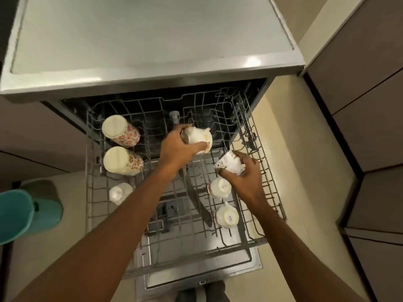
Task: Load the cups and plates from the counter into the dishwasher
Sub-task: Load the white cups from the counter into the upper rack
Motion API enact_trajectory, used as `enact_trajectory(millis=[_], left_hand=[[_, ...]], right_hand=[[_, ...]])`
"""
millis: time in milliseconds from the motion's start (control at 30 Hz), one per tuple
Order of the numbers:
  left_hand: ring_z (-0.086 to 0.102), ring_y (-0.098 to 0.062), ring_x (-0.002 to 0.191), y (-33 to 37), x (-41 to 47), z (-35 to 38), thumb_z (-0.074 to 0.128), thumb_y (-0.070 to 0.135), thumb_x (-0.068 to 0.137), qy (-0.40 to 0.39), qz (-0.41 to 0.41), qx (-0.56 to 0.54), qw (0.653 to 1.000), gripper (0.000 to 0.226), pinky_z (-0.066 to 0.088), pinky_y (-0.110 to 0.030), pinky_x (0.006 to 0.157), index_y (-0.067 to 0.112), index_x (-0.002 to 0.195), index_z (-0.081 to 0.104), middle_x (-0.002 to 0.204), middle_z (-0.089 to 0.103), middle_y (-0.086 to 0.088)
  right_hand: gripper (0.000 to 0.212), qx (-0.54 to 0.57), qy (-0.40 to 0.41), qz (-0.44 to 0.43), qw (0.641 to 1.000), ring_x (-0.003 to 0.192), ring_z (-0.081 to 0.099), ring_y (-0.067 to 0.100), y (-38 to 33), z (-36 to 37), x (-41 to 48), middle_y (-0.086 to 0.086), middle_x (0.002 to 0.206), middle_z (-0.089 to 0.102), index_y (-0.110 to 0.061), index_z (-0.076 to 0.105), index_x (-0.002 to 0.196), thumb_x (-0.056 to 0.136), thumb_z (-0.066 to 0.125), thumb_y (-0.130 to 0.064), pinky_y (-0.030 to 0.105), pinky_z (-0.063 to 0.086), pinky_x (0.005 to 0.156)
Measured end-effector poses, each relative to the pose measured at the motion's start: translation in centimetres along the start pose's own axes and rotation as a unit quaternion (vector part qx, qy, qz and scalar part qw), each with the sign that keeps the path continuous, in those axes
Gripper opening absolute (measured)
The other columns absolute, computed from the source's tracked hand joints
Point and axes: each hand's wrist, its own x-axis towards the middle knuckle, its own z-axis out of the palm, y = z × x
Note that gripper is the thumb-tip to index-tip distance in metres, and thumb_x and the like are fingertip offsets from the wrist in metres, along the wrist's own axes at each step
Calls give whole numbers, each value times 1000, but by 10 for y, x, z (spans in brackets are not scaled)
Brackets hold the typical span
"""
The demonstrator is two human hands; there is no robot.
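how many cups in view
7: two tall floral cups, one small white cup at rack left; two cream cups at rack right; one in left hand, one in right hand. More may be hidden.

Home kitchen: dishwasher [152, 88], cabinets [359, 83].

Your one camera (it sits on your head) looks almost straight down, close over the dishwasher rack [239, 110].

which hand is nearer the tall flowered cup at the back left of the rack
Left. The left hand, gripping a white cup, is to the right of the flowered cup; the right hand, gripping a patterned cup, is farther right.
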Motion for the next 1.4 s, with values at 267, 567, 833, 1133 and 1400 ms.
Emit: enact_trajectory(millis=[267, 567, 833, 1133, 1400], left_hand=[[56, -16, 96, 25, 52, 8, 88, 31, 57, -5, 100, 115, 988, 74, 42, -25, 74, 22, 121, 52, 113, 59, 3], [51, -24, 110, 1, 92, 46, 86, 18, 57, -64, 194, 239, 949, 81, 36, -23, 82, 21, 132, 56, 122, 52, -9], [52, -25, 113, -10, 107, 62, 86, 14, 59, -75, 218, 275, 933, 77, 43, -31, 90, 16, 130, 57, 123, 56, -8], [53, -22, 114, -21, 115, 74, 88, 11, 58, -135, 237, 290, 917, 78, 39, -25, 87, 15, 129, 56, 127, 53, -7], [46, -22, 124, -19, 116, 68, 82, 3, 65, -159, 227, 302, 912, 79, 32, -21, 91, 15, 136, 50, 134, 48, -7]], right_hand=[[65, -37, 18, -33, 999, 88, 63, 13, -3, 12, 33, -2, 101, 61, -27, 47, 102, 52, 88, -33, 42, 55, 75], [57, -139, -18, -129, 982, 97, 49, 16, 26, 33, 53, -3, 106, 49, -19, 56, 111, 62, 85, -23, 19, 38, 70], [60, -199, -48, -92, 974, 112, 44, 23, 29, 52, 57, 1, 119, 50, -26, 55, 120, 67, 82, -28, 35, 48, 84], [74, -259, -70, -87, 959, 122, 38, 22, 25, 57, 62, 0, 131, 47, -23, 47, 136, 71, 83, -29, 34, 42, 99], [80, -337, -128, -118, 925, 132, 28, 23, 18, 52, 62, -4, 146, 37, -31, 34, 146, 80, 74, -11, 33, 44, 95]])
